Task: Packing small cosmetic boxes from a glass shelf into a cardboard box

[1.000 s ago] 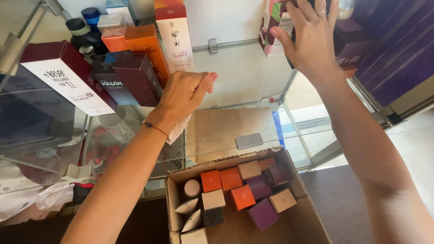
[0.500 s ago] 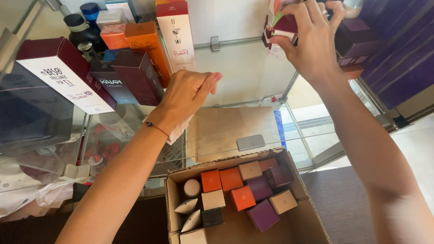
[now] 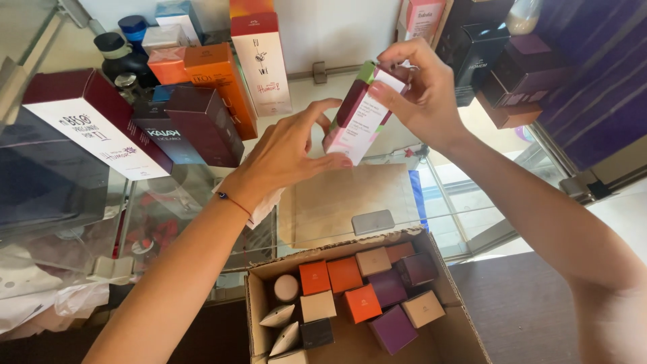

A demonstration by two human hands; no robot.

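Note:
My right hand (image 3: 424,94) grips the top of a slim maroon, white and green carton (image 3: 360,114), held tilted in mid-air over the glass shelf. My left hand (image 3: 290,152) touches the carton's lower end with its fingertips and also keeps a crumpled white cloth (image 3: 264,204) under the palm. Below both hands sits an open cardboard box (image 3: 259,296) filled with several small orange, purple and beige cartons.
Tall perfume cartons stand on the glass shelf (image 3: 350,202): a maroon and white one (image 3: 94,125), a dark red one (image 3: 202,125), an orange one (image 3: 216,81), a white and red one (image 3: 263,57). Dark boxes (image 3: 502,61) are stacked at right. A small grey block (image 3: 373,222) lies on the glass.
My right hand has brought the slim carton down from the upper right shelf toward the middle. My left hand has risen a little and now touches the carton's lower end.

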